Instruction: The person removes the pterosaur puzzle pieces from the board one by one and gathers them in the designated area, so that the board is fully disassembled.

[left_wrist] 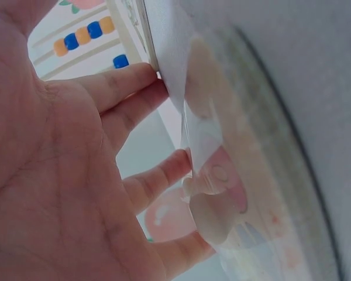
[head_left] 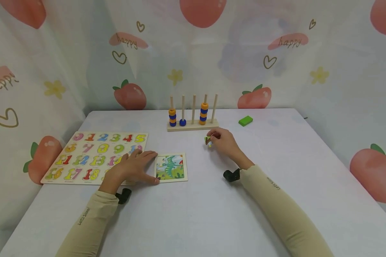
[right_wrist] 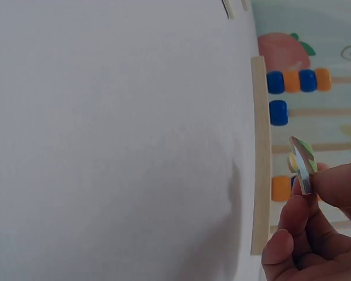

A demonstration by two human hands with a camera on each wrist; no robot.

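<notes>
My left hand point(head_left: 132, 168) lies with spread, straight fingers over the right part of a wooden number board point(head_left: 93, 168). Its thumb and index finger touch the left edge of a small framed dinosaur puzzle point(head_left: 170, 167). In the left wrist view the palm faces the camera, and fingertips point(left_wrist: 178, 164) meet the board's surface. My right hand point(head_left: 226, 143) pinches a small puzzle piece point(right_wrist: 304, 167) between thumb and fingers, right of the dinosaur puzzle and in front of the bead stand. The piece is seen nearly edge-on in the right wrist view, with green on one face.
A wooden bead stand point(head_left: 193, 126) with upright pegs and orange and blue beads stands at the back middle. A green block point(head_left: 246, 121) lies to its right, near the back edge. Printed curtains surround the white table point(head_left: 199, 221) at the back and sides.
</notes>
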